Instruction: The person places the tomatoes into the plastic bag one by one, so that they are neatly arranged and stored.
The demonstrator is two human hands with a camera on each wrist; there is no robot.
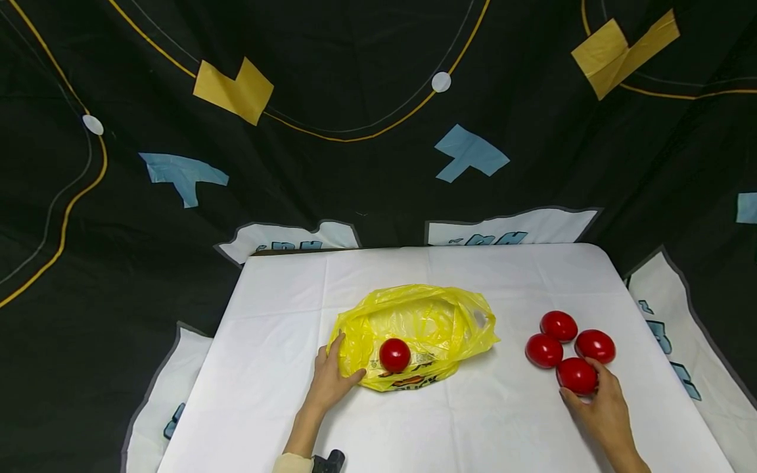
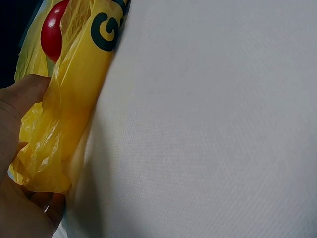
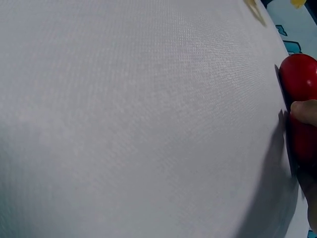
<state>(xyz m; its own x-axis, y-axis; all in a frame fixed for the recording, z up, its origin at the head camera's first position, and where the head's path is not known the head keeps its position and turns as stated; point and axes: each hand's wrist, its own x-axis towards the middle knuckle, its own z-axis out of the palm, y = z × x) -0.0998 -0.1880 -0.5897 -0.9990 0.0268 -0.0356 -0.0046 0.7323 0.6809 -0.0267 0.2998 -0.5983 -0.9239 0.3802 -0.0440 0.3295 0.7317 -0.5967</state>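
Seven o'clock: my left grip (image 1: 332, 380) pinches a yellow plastic bag (image 1: 440, 322), probably steadying its mouth; four o'clock: my right grip (image 1: 608, 407) holds a glossy red ball (image 1: 575, 376).

We cannot read all the creased print (image 1: 416, 382) on the bag (image 1: 422, 314). The bag partly hides its ball (image 2: 51, 32) in our left wrist view. Our right wrist view crops the right hand (image 3: 307, 112), our head view the near side of the table (image 1: 479, 430).

White-covered table (image 1: 503, 433), dark patterned backdrop (image 1: 355, 190)
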